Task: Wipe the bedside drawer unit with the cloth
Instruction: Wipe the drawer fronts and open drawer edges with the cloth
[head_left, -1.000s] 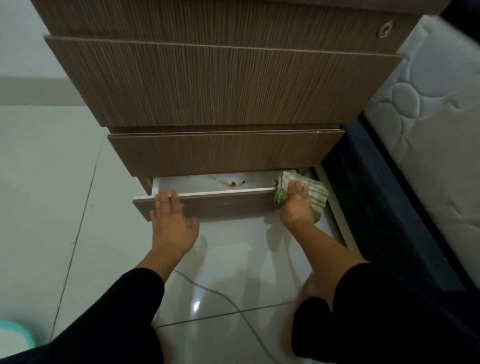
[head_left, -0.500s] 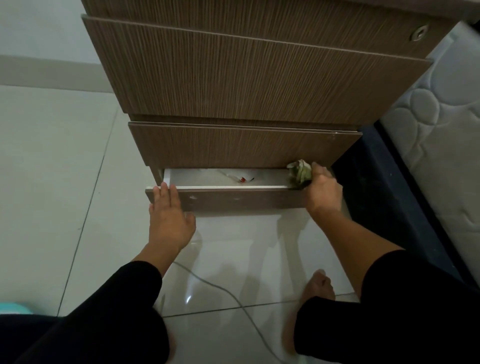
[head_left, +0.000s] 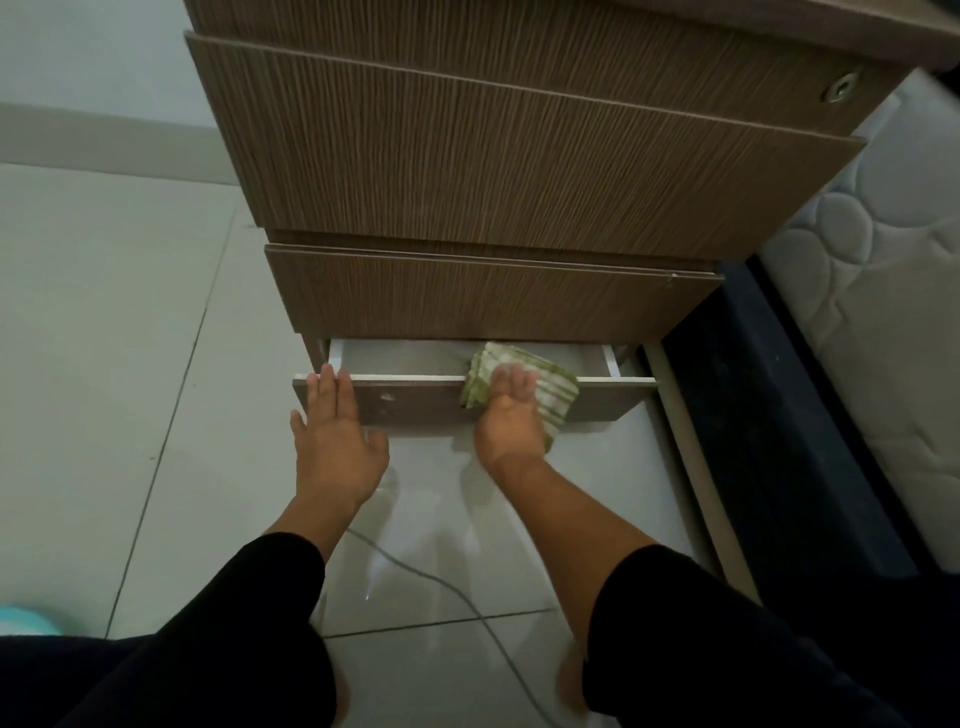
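Quilted white mattress (head_left: 878, 291) far right; thin grey cable (head_left: 441, 582) across glossy white floor tiles (head_left: 104, 322); turquoise object (head_left: 26, 621) near left

Wood-grain matt drawer unit (head_left: 493, 171), glossy floor tiles (head_left: 104, 312) (striped woven cloth (head_left: 550, 387)).

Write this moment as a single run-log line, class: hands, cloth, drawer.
left hand: flat on bottom drawer front | right hand: pressing cloth over drawer's top edge | drawer: open | step: wiping edge
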